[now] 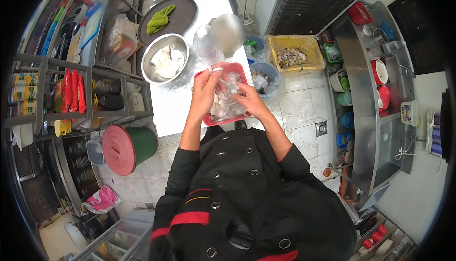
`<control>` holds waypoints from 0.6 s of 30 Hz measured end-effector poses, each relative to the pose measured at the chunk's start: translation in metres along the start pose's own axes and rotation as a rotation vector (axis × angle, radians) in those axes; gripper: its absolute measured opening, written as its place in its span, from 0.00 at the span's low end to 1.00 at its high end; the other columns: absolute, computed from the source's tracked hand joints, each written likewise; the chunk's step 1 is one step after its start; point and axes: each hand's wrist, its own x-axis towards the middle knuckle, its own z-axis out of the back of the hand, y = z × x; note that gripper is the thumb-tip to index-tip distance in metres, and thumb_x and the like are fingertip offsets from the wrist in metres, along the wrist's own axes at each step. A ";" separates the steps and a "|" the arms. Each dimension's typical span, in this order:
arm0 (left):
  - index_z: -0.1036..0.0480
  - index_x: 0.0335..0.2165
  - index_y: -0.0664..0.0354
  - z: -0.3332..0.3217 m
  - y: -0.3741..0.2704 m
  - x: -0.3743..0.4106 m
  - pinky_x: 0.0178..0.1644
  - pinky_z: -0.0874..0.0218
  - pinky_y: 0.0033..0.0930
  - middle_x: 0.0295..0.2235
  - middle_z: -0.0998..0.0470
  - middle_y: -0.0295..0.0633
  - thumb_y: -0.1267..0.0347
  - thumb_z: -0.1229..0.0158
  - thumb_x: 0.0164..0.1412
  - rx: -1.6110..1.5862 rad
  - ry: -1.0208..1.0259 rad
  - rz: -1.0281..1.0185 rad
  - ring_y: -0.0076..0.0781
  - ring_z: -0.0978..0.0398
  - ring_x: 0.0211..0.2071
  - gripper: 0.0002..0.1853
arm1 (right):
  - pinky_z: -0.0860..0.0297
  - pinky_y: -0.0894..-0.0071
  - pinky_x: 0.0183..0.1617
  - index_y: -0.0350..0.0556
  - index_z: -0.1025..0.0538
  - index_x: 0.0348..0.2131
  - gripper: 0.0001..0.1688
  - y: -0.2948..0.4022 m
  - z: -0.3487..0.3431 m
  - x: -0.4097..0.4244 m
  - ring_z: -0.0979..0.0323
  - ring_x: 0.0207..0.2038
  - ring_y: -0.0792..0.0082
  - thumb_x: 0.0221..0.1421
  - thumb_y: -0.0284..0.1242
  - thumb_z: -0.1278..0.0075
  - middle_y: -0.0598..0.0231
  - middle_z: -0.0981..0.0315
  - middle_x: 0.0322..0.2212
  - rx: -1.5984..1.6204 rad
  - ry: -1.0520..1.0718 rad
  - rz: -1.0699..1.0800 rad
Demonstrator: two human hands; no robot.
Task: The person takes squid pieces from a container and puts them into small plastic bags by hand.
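My left hand (206, 84) and my right hand (249, 98) are over a red plastic tray (228, 121) at the front edge of the white table. Between them is the gathered, twisted top of a clear plastic bag (231, 109), with fingers of both hands on it. Pale pieces show through the bag, which lies in the tray. Beyond my left hand sits a steel bowl (146, 65) holding a white cloth-like item (167, 61). A clear plastic bag or container (206, 45) stands just behind the tray, next to a blurred round area.
A dark round tray (185, 9) with a green cloth (160, 19) lies at the table's far left. Lined waste bins (276, 82) and a yellow tub (297, 66) stand right of the table. Shelving is on the left, with a lidded green barrel (146, 148) below; a steel sink (388, 154) is far right.
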 end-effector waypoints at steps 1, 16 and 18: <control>0.24 0.52 0.63 0.005 0.003 0.002 0.28 0.44 0.23 0.26 0.24 0.32 0.60 0.51 0.72 0.086 -0.031 0.011 0.17 0.31 0.24 0.21 | 0.29 0.68 0.46 0.39 0.23 0.49 0.21 0.005 -0.001 -0.001 0.27 0.41 0.76 0.58 0.30 0.39 0.64 0.23 0.39 0.042 -0.005 -0.021; 0.23 0.43 0.68 0.048 0.065 -0.011 0.42 0.32 0.40 0.37 0.23 0.51 0.58 0.39 0.64 0.789 -0.015 0.069 0.42 0.23 0.37 0.21 | 0.30 0.74 0.45 0.40 0.21 0.42 0.09 0.016 0.023 -0.007 0.25 0.39 0.80 0.63 0.23 0.49 0.66 0.18 0.37 -0.051 -0.219 0.020; 0.25 0.48 0.66 0.038 0.051 -0.019 0.46 0.31 0.43 0.42 0.25 0.54 0.59 0.37 0.63 0.865 -0.131 0.049 0.53 0.23 0.40 0.23 | 0.31 0.75 0.43 0.40 0.22 0.42 0.09 0.011 0.021 -0.003 0.26 0.37 0.80 0.63 0.24 0.48 0.67 0.20 0.34 0.079 -0.257 0.056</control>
